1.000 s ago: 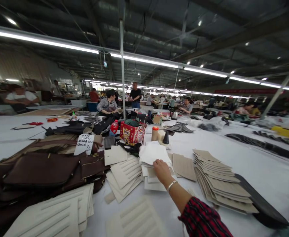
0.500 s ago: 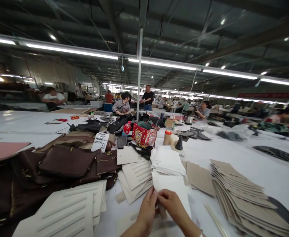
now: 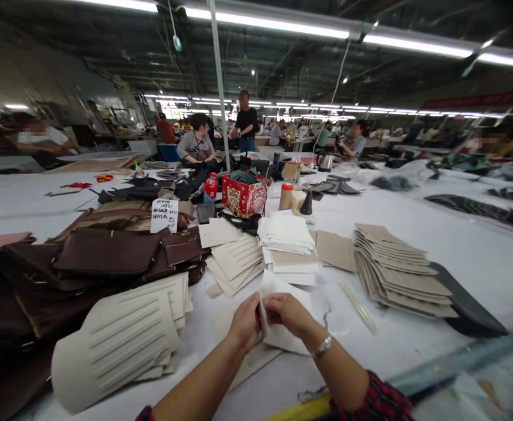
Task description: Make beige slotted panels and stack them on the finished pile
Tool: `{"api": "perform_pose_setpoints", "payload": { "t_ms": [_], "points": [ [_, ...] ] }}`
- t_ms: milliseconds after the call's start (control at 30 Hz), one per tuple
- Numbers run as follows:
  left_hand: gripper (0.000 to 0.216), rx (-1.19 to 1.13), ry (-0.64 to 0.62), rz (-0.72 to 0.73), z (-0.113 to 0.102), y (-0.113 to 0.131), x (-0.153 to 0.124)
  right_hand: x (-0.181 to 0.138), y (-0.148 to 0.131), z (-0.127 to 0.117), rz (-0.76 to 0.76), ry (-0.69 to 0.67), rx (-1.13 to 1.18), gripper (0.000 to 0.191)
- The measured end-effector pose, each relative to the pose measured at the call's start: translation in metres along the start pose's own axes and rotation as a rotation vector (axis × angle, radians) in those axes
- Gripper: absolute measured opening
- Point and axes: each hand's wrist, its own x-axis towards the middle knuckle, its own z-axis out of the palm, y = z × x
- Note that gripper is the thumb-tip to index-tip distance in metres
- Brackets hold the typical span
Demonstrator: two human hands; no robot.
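My left hand (image 3: 247, 323) and my right hand (image 3: 286, 313) are close together over the table, fingers pinched at the left edge of a thin white sheet (image 3: 282, 338). The sheet is raised and slightly bent, with its lower part slanting under my right hand. My fingers partly cover the held edge. Under the hands lies a flat cream panel (image 3: 254, 362). Just beyond is a stack of white sheets (image 3: 286, 234) with a tan piece showing among them. Ribbed cream panels (image 3: 238, 257) lie left of that stack.
Larger ribbed panels (image 3: 124, 339) fan out at the left, beside dark brown bags (image 3: 107, 257). To the right lie pale thin strips (image 3: 359, 308) and a fanned tan panel stack (image 3: 400, 275). Farther back stand a red patterned box (image 3: 243, 196) and thread cones (image 3: 306, 203). Co-workers sit beyond.
The view has tilted down and shifted. The white sheet, earlier lying flat up to the stack, is now lifted between my hands and nearer to me, apart from the stack.
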Motion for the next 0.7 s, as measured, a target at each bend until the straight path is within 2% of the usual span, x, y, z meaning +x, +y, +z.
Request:
{"api": "perform_pose_setpoints", "payload": {
  "t_ms": [167, 467, 700],
  "points": [
    [0.029, 0.025, -0.008, -0.064, -0.001, -0.001, -0.007, -0.007, 0.000, 0.002, -0.021, 0.050, -0.069, 0.018],
    [0.022, 0.098, -0.004, 0.018, -0.005, 0.000, -0.017, -0.017, -0.003, 0.012, -0.055, 0.057, -0.106, 0.024],
    [0.039, 0.091, -0.049, -0.004, 0.000, 0.000, -0.019, -0.018, -0.002, 0.009, -0.051, 0.058, -0.074, 0.017]
  ]
}}
